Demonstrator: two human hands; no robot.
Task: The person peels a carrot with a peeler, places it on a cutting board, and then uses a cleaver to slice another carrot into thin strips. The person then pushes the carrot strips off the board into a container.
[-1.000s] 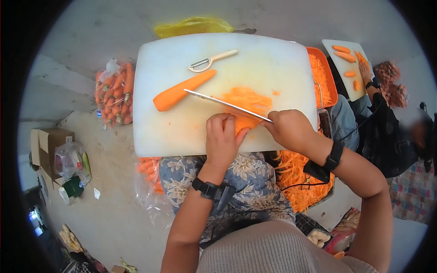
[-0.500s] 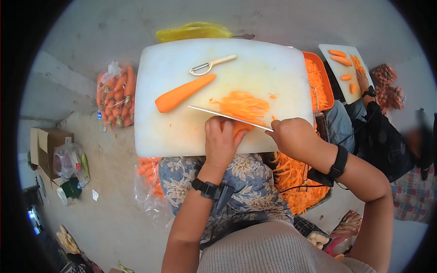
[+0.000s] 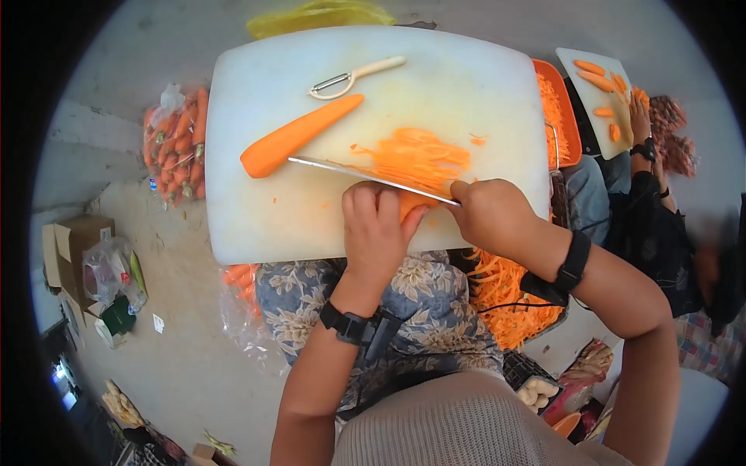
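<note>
My right hand [image 3: 497,213] grips the handle of a knife [image 3: 365,177], its blade slanting up to the left over the cutting board [image 3: 256,221]. Beneath the blade, my left hand [image 3: 377,225] has its fingers curled over a carrot piece [image 3: 420,203] and presses it to the board. My hand and the blade hide part of that piece. Thin carrot slices [image 3: 420,154] lie in a pile just beyond the knife. A whole peeled carrot [image 3: 299,138] rests to the left, with a cream-handled peeler [image 3: 377,67] above it.
An orange tray [image 3: 573,116] of shredded carrot is right of the board; more shreds [image 3: 509,299] lie below. Bagged carrots [image 3: 177,147] stand left. At the upper right, a co-worker's hand [image 3: 639,120] is at a second board [image 3: 618,144]. A cardboard box [image 3: 66,256] sits far left.
The view has shifted, so the board sits higher and looks larger. My two hands keep their hold on the knife and carrot piece. The co-worker's hand has shifted slightly at the second board.
</note>
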